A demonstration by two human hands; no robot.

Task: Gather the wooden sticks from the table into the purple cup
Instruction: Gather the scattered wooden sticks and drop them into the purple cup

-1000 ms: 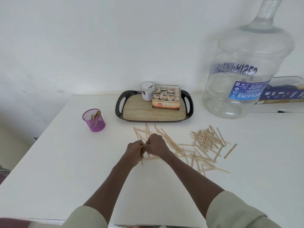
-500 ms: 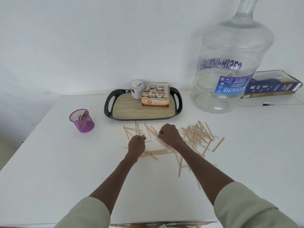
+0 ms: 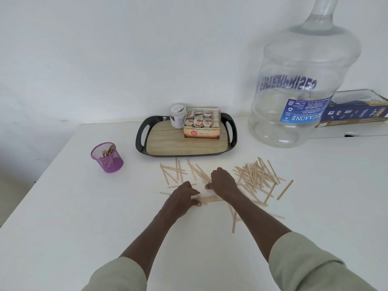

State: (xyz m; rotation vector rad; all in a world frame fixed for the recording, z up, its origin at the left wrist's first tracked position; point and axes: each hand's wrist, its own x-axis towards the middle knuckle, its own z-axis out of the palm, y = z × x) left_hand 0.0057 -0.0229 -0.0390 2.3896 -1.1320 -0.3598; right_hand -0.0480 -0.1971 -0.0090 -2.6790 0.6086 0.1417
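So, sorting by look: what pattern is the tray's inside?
Pale wood-grain planks on the tray, framed by a black rim; head view.

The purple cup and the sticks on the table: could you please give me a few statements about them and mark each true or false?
1. The purple cup already holds some sticks. True.
2. The cup stands on the tray. False: it stands on the table, left of the tray.
3. The densest pile of sticks lies right of the right hand. True.
4. The left hand is raised over the cup. False: it is down on the table at a small bundle of sticks.
5. The tray is empty. False: a tea box and a white jar stand on it.
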